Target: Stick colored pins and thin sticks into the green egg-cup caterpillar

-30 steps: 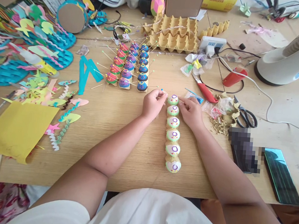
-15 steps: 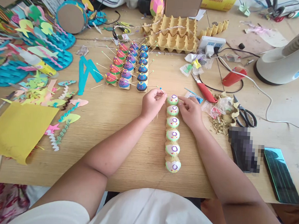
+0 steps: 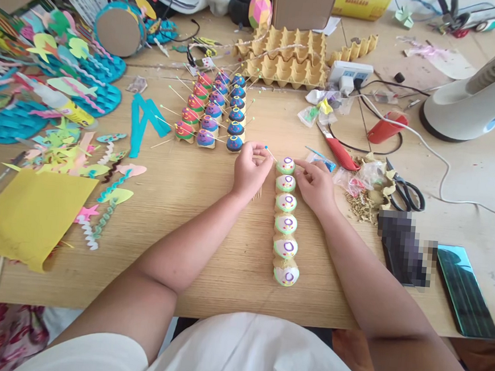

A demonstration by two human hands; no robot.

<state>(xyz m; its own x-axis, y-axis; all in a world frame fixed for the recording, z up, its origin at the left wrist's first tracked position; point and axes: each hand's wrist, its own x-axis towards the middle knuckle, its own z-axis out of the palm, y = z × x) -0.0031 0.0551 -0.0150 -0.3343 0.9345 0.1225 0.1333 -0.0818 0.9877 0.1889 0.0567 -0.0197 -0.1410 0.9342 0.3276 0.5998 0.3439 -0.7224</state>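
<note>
A strip of egg-carton cups (image 3: 286,223), painted white and green with purple rings and dots, runs away from me in a line. A blue-tipped thin stick (image 3: 271,154) slants out from the left side of its farthest cup. My left hand (image 3: 251,170) is right beside this stick, its fingers bent and slightly parted. Whether the fingertips still touch the stick is hard to see. On the other side, my right hand (image 3: 317,185) has its index finger stretched out to the far cup's right side, with the other fingers curled loosely. Several bare toothpicks (image 3: 257,194) lie partly behind my left wrist.
Painted carton strips (image 3: 208,123) with sticks stand beyond my left hand. Paper cutouts (image 3: 116,195) and yellow paper (image 3: 33,214) lie left. Right are a red-handled knife (image 3: 343,152), scissors (image 3: 408,193), a phone (image 3: 466,289) and a white fan (image 3: 463,108). Egg trays (image 3: 285,57) sit behind.
My left hand has drawn back slightly to the left, and more of the blue-tipped stick shows between fingers and cup. The right hand and the strip stay put.
</note>
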